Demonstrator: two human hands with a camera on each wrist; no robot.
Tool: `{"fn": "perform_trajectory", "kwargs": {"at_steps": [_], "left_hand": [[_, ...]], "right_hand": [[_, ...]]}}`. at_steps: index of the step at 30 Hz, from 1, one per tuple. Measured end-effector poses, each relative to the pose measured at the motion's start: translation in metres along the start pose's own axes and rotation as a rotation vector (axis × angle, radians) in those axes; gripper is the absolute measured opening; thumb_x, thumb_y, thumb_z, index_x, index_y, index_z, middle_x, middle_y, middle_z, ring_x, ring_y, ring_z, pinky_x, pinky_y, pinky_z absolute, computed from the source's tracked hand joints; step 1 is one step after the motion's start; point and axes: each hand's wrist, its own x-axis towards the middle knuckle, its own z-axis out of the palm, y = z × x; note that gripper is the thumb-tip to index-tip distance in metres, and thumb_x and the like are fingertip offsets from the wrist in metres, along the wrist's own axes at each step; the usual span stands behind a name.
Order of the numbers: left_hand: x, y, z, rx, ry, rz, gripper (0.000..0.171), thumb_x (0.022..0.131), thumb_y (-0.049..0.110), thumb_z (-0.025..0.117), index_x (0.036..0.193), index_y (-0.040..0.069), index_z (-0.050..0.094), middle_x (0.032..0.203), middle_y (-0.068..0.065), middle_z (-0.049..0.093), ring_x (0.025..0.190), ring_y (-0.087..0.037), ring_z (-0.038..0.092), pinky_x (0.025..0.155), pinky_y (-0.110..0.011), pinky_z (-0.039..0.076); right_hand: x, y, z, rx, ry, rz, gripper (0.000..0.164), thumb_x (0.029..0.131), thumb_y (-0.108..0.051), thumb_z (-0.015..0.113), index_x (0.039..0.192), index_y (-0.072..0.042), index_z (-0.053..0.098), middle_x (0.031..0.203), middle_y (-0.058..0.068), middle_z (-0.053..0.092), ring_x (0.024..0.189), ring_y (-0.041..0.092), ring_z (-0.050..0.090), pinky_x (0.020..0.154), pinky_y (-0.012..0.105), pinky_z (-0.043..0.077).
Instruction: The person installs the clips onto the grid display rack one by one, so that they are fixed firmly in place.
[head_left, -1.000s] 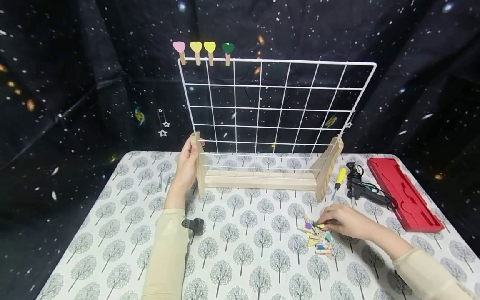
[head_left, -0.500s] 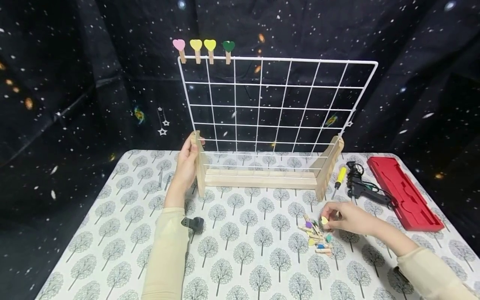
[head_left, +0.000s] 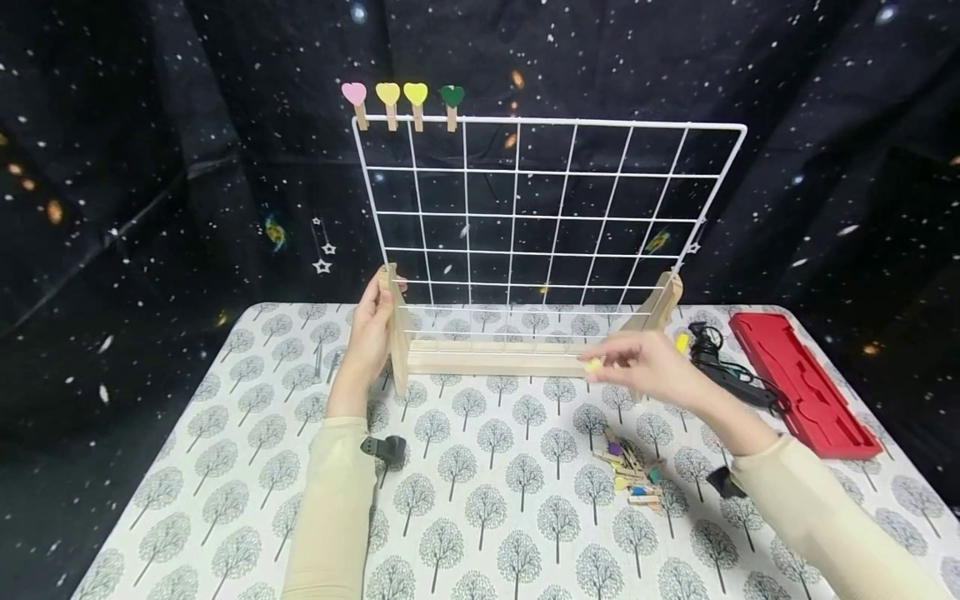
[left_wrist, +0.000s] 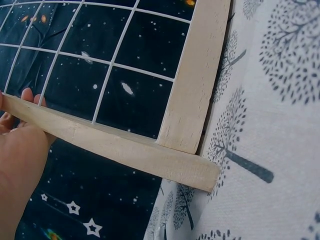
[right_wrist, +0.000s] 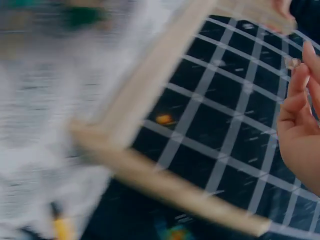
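Note:
My left hand (head_left: 371,333) grips the left wooden upright (head_left: 397,333) of a stand that carries a white wire grid (head_left: 517,212); the left wrist view shows its fingers wrapped round that upright (left_wrist: 100,137). A yellow heart clothespin (head_left: 593,365) is pinched in my right hand (head_left: 648,367), which hovers in front of the stand's lower right part. In the right wrist view the right hand (right_wrist: 305,115) is near the grid, the clothespin mostly hidden. Pink (head_left: 355,104), yellow and dark green (head_left: 452,107) heart clothespins sit along the grid's top left wire.
A pile of small clothespins (head_left: 630,475) lies on the tree-print tablecloth (head_left: 480,533). To the right are a yellow-handled screwdriver (head_left: 682,342), partly hidden, a black glue gun (head_left: 735,379) with its cord, and a red tray (head_left: 806,383). A dark starry cloth (head_left: 187,125) hangs behind.
My right hand has picked a yellow heart clothespin from the pile and carried it up and left, to in front of the stand. The left hand keeps its hold on the upright.

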Motion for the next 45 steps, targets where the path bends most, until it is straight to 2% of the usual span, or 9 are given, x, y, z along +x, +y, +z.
{"fn": "perform_trajectory", "kwargs": {"at_steps": [5,9,13,16,20,26,33,38,45], "left_hand": [[0.001,-0.001,-0.002,-0.005,0.000,-0.004,0.046,0.091,0.027,0.030,0.135,0.015,0.028,0.118,-0.011,0.041,0.117,-0.020,0.036,0.105,-0.039,0.020],[0.003,-0.007,-0.005,-0.025,0.006,0.000,0.051,0.089,0.033,0.034,0.136,0.015,0.027,0.120,-0.014,0.040,0.118,-0.023,0.035,0.104,-0.040,0.021],[0.005,-0.012,-0.007,-0.014,0.007,0.000,0.050,0.088,0.036,0.036,0.135,0.018,0.029,0.118,-0.010,0.042,0.118,-0.023,0.035,0.104,-0.040,0.021],[0.004,-0.013,-0.007,-0.005,0.006,0.004,0.049,0.089,0.035,0.035,0.135,0.019,0.030,0.116,-0.006,0.043,0.119,-0.025,0.034,0.104,-0.040,0.021],[0.003,-0.014,-0.006,-0.006,0.000,0.013,0.051,0.089,0.036,0.036,0.135,0.016,0.029,0.119,-0.013,0.041,0.120,-0.029,0.032,0.104,-0.040,0.021],[0.003,-0.013,-0.006,-0.017,-0.012,0.015,0.051,0.089,0.036,0.036,0.135,0.016,0.028,0.121,-0.015,0.040,0.121,-0.027,0.031,0.104,-0.042,0.019],[0.004,-0.013,-0.006,-0.023,-0.004,0.010,0.053,0.088,0.036,0.037,0.135,0.014,0.028,0.118,-0.011,0.042,0.118,-0.024,0.034,0.104,-0.041,0.020],[0.004,-0.014,-0.004,-0.025,-0.010,0.001,0.053,0.088,0.037,0.038,0.136,0.016,0.028,0.122,-0.017,0.038,0.121,-0.030,0.030,0.104,-0.042,0.019],[0.004,-0.015,-0.001,-0.030,-0.010,-0.010,0.055,0.088,0.037,0.038,0.137,0.015,0.026,0.118,-0.009,0.042,0.121,-0.025,0.032,0.105,-0.041,0.019]], "right_hand": [[0.039,-0.060,-0.023,0.100,0.027,-0.027,0.027,0.072,-0.026,0.068,0.097,-0.015,0.066,0.085,-0.002,0.066,0.071,0.010,0.062,0.061,0.022,0.051],[0.068,-0.117,-0.046,0.181,0.055,-0.147,0.022,0.075,-0.014,0.066,0.096,-0.006,0.065,0.090,0.005,0.067,0.077,0.013,0.064,0.070,0.023,0.051],[0.091,-0.160,-0.063,0.135,0.188,-0.260,0.022,0.077,-0.013,0.064,0.095,-0.001,0.065,0.088,0.007,0.067,0.077,0.009,0.064,0.070,0.021,0.050],[0.108,-0.178,-0.074,0.074,0.300,-0.249,0.024,0.076,-0.020,0.065,0.094,-0.004,0.067,0.087,0.004,0.067,0.077,0.006,0.063,0.070,0.020,0.050],[0.136,-0.182,-0.092,-0.015,0.383,-0.186,0.027,0.071,-0.034,0.069,0.086,-0.012,0.070,0.078,-0.003,0.068,0.071,0.002,0.063,0.068,0.014,0.045],[0.162,-0.186,-0.111,-0.182,0.366,-0.124,0.031,0.069,-0.043,0.067,0.085,-0.017,0.070,0.072,-0.006,0.067,0.065,0.001,0.061,0.056,0.018,0.035],[0.168,-0.186,-0.119,-0.334,0.294,-0.110,0.035,0.071,-0.049,0.063,0.082,-0.016,0.068,0.068,-0.005,0.066,0.065,0.006,0.058,0.058,0.019,0.036],[0.172,-0.184,-0.119,-0.347,0.261,-0.098,0.033,0.072,-0.047,0.063,0.080,-0.015,0.068,0.066,-0.004,0.065,0.063,0.008,0.057,0.059,0.020,0.036],[0.175,-0.186,-0.120,-0.425,0.230,-0.073,0.033,0.075,-0.046,0.061,0.082,-0.016,0.068,0.072,-0.004,0.067,0.063,0.005,0.058,0.058,0.018,0.040]]}}
